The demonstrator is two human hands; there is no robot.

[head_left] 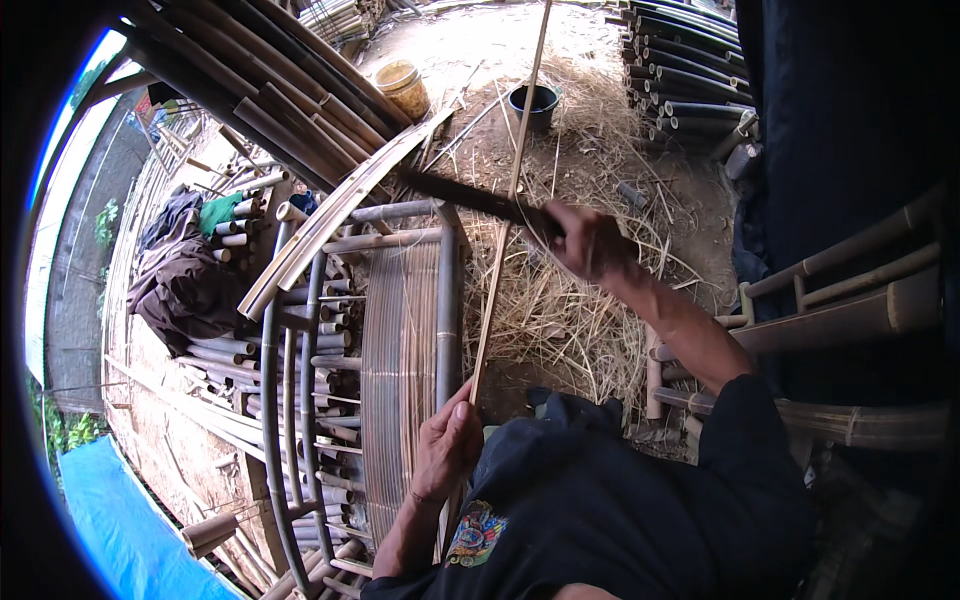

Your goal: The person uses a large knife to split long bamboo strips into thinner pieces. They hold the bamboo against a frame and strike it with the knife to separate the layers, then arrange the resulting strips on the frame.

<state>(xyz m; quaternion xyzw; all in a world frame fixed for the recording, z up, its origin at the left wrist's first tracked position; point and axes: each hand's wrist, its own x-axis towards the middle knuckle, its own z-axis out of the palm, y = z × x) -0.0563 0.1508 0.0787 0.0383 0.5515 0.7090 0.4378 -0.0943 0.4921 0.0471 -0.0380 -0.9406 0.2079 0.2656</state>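
My left hand [447, 448] is closed around the near end of a long, thin bamboo strip [490, 310], which runs up and away past the top of the picture. In my right hand [588, 240], slightly blurred, is the handle of a dark, broad-bladed machete [465, 196]. Its blade points left and crosses the strip partway along; whether it touches the strip I cannot tell. Just left of the strip stands a bamboo bench [400, 350] with a slatted seat. Several split pale bamboo strips [340, 215] lie across the bench's frame.
Straw-like shavings [590, 330] cover the ground ahead. A dark bucket [533, 106] and a yellowish tub [402, 88] stand farther off. Bamboo poles are stacked at far right [690, 80] and upper left [280, 90]. Bamboo furniture [850, 320] is close on my right; a blue tarp [130, 530] lies lower left.
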